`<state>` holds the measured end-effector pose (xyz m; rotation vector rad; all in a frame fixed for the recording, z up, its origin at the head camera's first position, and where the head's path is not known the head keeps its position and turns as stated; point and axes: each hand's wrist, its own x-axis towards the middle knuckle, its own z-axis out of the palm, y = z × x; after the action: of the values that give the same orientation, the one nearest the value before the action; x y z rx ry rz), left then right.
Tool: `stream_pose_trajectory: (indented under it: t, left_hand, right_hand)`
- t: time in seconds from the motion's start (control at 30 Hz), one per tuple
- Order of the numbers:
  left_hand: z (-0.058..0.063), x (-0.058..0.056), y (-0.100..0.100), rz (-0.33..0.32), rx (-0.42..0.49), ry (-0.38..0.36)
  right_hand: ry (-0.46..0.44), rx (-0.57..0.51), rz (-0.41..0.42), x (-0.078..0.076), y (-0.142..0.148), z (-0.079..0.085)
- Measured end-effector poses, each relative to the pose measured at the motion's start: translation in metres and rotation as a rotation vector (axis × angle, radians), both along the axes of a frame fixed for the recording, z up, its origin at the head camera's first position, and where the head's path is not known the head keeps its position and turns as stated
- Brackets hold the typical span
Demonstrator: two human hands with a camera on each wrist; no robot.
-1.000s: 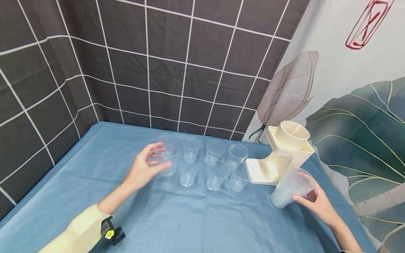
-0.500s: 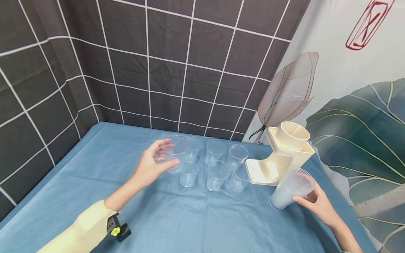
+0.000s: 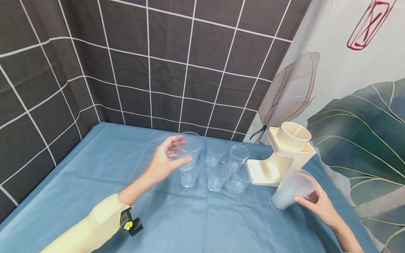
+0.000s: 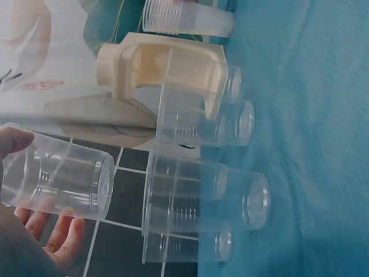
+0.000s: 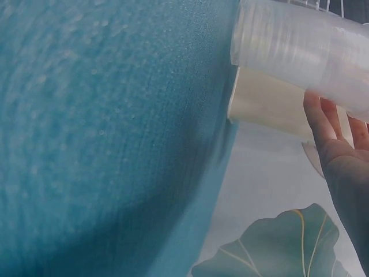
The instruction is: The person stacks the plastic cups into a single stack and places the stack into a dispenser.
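Note:
My left hand (image 3: 162, 161) holds a clear plastic cup (image 3: 191, 149) between thumb and fingers, raised over the left end of a group of standing clear cups. In the left wrist view the held cup (image 4: 72, 179) has nothing below its base, apart from the others. Beneath it in the head view stands a front-row cup (image 3: 189, 178). More upright cups (image 3: 218, 177) stand to the right in two rows. My right hand (image 3: 319, 205) grips a tilted stack of nested plastic cups (image 3: 291, 191); in the right wrist view its far side is hidden.
A cream plastic stand (image 3: 294, 158) with a round collar on top stands at the right, just behind the cup stack. Blue cloth (image 3: 177, 218) covers the table. A dark gridded curtain (image 3: 164, 77) hangs behind, with a leaf-patterned cloth (image 3: 351, 119) on the right.
My left hand has moved to the right with the cup, from the left end of the rows to over the neighbouring cups. The right hand and its stack have stayed in place.

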<state>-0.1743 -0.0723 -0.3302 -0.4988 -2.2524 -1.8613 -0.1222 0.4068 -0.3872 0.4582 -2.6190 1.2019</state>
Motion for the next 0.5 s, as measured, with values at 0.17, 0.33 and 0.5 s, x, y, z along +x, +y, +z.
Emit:
stream_pose_trajectory:
  t: [0.17, 0.33, 0.5]
  left_hand:
    - [0.005, 0.0, 0.011, -0.02, -0.006, 0.006]
    - [0.008, -0.002, 0.021, -0.041, 0.0, 0.009]
    - [0.01, -0.006, 0.031, -0.069, 0.011, 0.002]
  right_hand:
    - [-0.004, 0.005, -0.006, 0.0, 0.0, 0.0]
    - [-0.012, 0.001, -0.007, 0.001, -0.001, 0.0]
    - [-0.01, -0.014, 0.002, 0.001, 0.0, 0.001]
